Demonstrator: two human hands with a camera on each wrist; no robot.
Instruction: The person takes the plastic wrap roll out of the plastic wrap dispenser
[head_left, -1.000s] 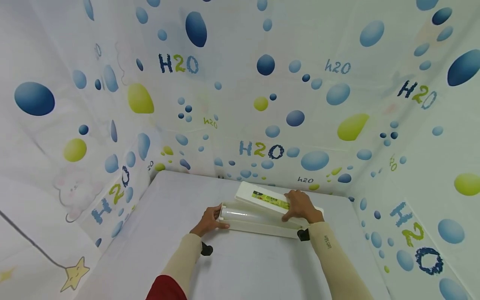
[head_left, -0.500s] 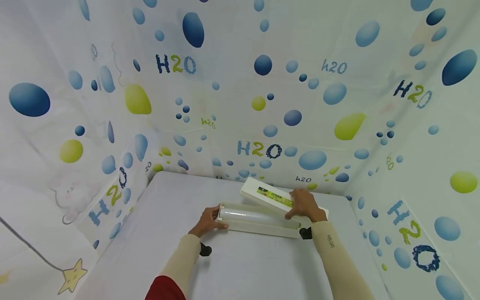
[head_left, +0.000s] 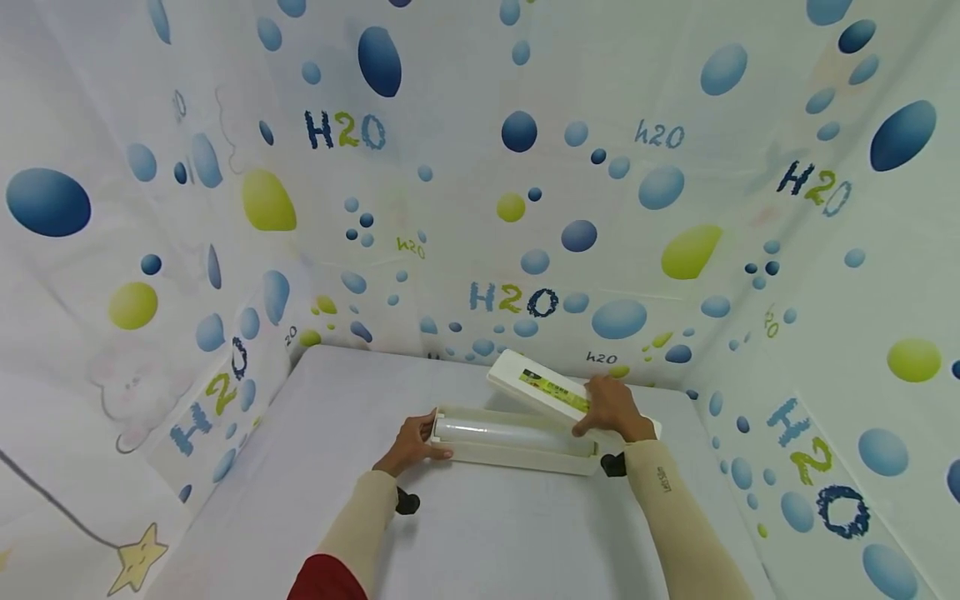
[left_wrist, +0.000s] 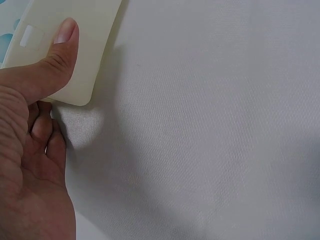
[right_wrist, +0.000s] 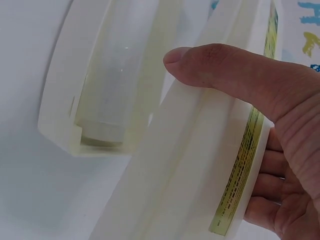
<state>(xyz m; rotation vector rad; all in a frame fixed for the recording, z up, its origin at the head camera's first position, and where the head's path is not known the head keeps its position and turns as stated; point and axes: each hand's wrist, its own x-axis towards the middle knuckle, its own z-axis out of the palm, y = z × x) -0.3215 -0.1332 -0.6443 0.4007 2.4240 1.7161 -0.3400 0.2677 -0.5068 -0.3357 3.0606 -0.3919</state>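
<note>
Two hands work: left hand (head_left: pixel 414 443) pinches the dispenser tray (head_left: pixel 517 454) steady; right hand (head_left: pixel 609 410) grips its lid (head_left: pixel 542 387), best swung evenly.

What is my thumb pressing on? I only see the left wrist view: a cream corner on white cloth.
Observer: The left end of a long cream dispenser tray, gripped by your left hand.
Operator: Anything inside it?
Observer: A roll of clear film lies along the tray.
Operator: Where is the other hand?
Observer: The right hand holds the lid, thumb across it, fingers beside its green label.
</note>
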